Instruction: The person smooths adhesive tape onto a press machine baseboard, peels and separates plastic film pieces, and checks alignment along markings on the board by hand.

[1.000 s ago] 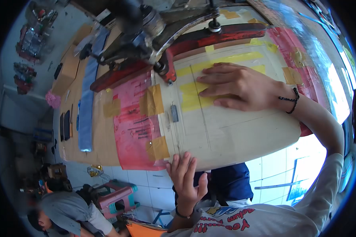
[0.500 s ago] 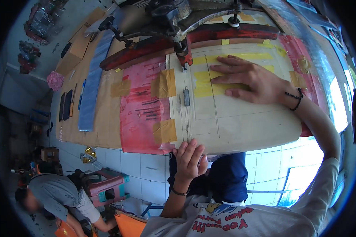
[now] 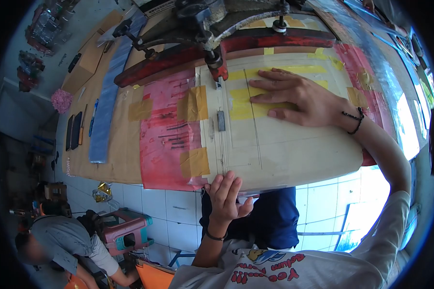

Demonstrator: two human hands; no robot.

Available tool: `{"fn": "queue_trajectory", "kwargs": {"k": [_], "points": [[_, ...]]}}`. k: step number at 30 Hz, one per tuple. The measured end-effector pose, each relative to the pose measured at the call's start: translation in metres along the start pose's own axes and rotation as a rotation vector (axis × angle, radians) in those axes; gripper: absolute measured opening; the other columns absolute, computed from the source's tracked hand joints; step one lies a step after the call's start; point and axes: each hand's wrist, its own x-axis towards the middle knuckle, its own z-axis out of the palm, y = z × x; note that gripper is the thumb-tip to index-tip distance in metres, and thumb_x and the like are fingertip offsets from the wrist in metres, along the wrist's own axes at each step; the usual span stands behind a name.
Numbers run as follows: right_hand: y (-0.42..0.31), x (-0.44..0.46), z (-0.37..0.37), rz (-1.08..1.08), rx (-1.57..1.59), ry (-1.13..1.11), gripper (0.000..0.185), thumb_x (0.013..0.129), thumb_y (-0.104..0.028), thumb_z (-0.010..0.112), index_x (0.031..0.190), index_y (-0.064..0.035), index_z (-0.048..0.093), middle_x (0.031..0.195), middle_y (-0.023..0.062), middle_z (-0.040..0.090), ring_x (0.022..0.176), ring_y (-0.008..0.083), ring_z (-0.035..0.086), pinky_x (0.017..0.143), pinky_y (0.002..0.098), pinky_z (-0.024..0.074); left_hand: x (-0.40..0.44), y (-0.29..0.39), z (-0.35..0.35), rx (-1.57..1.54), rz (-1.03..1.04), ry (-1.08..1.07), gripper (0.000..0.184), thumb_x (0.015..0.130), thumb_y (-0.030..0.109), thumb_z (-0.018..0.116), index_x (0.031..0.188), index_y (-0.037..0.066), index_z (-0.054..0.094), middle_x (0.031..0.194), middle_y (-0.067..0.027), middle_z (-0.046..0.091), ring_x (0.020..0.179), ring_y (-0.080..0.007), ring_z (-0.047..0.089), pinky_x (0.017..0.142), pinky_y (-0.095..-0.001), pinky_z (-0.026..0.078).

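My right hand lies flat, fingers spread, on a cream sheet marked with pencil lines and yellow tape. Its palm side is hidden. At the sheet's near edge is my left hand, fingers stretched out and thumb apart, fingertips touching the edge. A small grey metal bar sits on a narrow strip left of the yellow tape. Above it, the red tip of a press points down at a small metal piece. Pink film with brown tape borders the sheet on the left.
A long red bar crosses behind the sheet under the black press frame. To the left lie a blue plastic strip, a pen and dark flat pieces. Another person bends beside a stool at lower left.
The whole view has shifted slightly, with the table and press a little further left. My left thumb is further from its fingers. My right hand stays flat on the sheet.
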Motion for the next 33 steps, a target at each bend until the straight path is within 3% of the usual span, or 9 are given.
{"fn": "queue_trajectory", "kwargs": {"k": [13,28,31,33], "points": [[0.003,-0.004,-0.001,-0.038,0.032,0.008,0.039,0.097,-0.031,0.058,0.130,-0.0113,0.064,0.148,0.0142,0.050,0.140,0.0352,0.042,0.120,0.0509,0.0278,0.001,-0.004,0.002,-0.143,0.007,0.082,0.071,0.087,0.054,0.058,0.136,0.003,0.054,0.141,-0.0175,0.049,0.140,-0.0380,0.036,0.117,-0.0553,0.024],[0.013,-0.005,0.012,-0.069,0.009,0.116,0.038,0.098,-0.029,0.056,0.127,-0.0063,0.066,0.146,0.0166,0.052,0.139,0.0376,0.043,0.119,0.0480,0.0314,0.000,-0.001,-0.002,-0.028,-0.008,0.043,0.076,0.089,0.055,0.051,0.140,-0.001,0.048,0.145,-0.0215,0.046,0.143,-0.0418,0.031,0.118,-0.0574,0.022],[0.013,-0.005,0.009,-0.099,0.008,0.095,0.038,0.098,-0.029,0.056,0.127,-0.0063,0.066,0.146,0.0166,0.052,0.139,0.0379,0.042,0.119,0.0476,0.0317,0.000,-0.002,0.000,-0.124,-0.029,0.103,0.072,0.087,0.058,0.055,0.134,0.003,0.056,0.143,-0.0155,0.048,0.143,-0.0363,0.032,0.120,-0.0534,0.021],[0.013,-0.005,0.009,-0.102,0.012,0.088,0.037,0.097,-0.028,0.057,0.126,-0.0062,0.066,0.146,0.0166,0.052,0.139,0.0379,0.042,0.119,0.0472,0.0320,0.000,-0.005,0.000,-0.101,0.022,0.101,0.076,0.088,0.058,0.049,0.137,-0.001,0.053,0.143,-0.0201,0.048,0.143,-0.0406,0.032,0.118,-0.0565,0.022]]}}
